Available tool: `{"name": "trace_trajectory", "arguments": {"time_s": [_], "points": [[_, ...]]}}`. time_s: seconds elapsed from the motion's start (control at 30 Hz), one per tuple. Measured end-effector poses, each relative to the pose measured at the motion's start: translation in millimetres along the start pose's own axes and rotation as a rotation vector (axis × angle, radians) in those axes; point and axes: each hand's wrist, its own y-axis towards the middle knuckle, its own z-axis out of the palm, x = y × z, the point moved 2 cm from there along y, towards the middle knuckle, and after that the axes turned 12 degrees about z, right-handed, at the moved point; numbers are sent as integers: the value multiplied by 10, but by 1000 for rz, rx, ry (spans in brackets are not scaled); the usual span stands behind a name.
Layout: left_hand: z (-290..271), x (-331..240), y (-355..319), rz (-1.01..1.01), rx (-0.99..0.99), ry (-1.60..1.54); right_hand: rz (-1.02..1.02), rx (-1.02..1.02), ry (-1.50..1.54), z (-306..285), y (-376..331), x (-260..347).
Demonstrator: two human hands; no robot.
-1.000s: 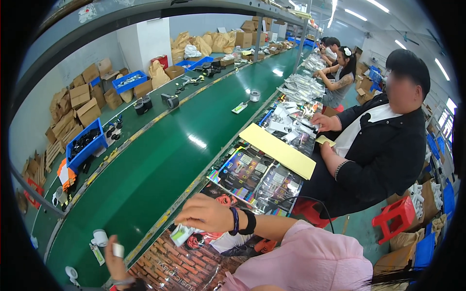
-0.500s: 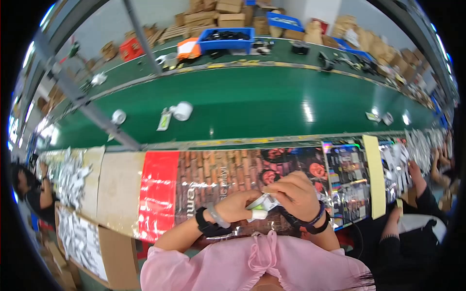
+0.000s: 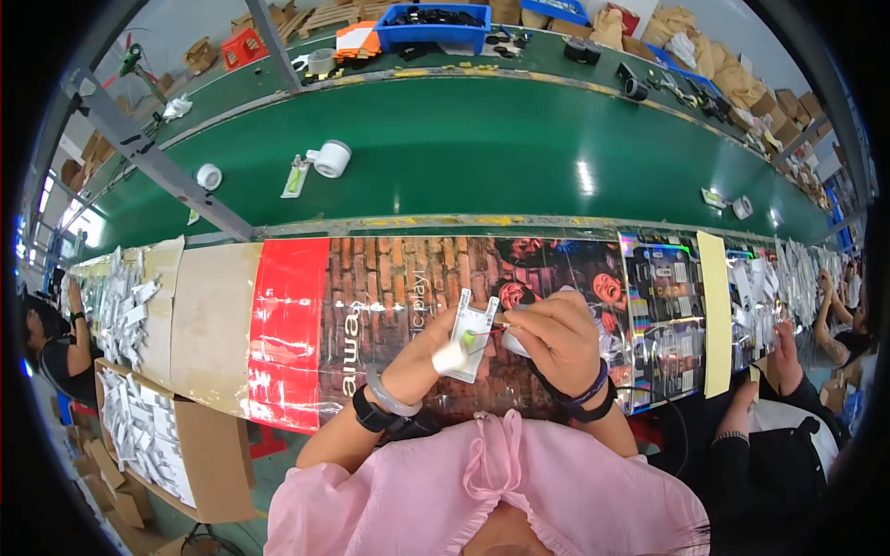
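Poster-covered bench (image 3: 278,324); tape rolls (image 3: 329,158) on green conveyor (image 3: 482,139).

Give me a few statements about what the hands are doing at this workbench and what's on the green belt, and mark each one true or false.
1. Both hands meet at a small white card over the printed bench cover. True.
2. The left hand rests flat on the green conveyor belt. False: it is at the card, above the bench cover, well short of the belt.
3. A white tape roll lies on the belt. True.
4. The right hand wears no wristband. False: a dark band circles that wrist.
5. The blue bin sits on the bench beside the hands. False: it is on the far side of the belt.
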Motion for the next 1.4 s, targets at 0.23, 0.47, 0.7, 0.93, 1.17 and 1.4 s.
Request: {"name": "trace_trajectory", "arguments": {"time_s": [0.23,0.47,0.7,0.93,1.17,1.4], "points": [[52,59,27,-79,-230,70,65,-19,52,61,-83,-22],[92,153,27,72,-129,30,37,-14,52,85,-92,26],[199,119,38,56,-161,145,79,-18,112,108,-143,69],[210,159,-16,95,-132,173,23,-6,94,128,-151,32],[203,159,-40,157,-82,404,-13,-11,85,122,-180,-3],[241,134,-51,148,-44,400,-7,-42,81,121,-201,-6]]}}
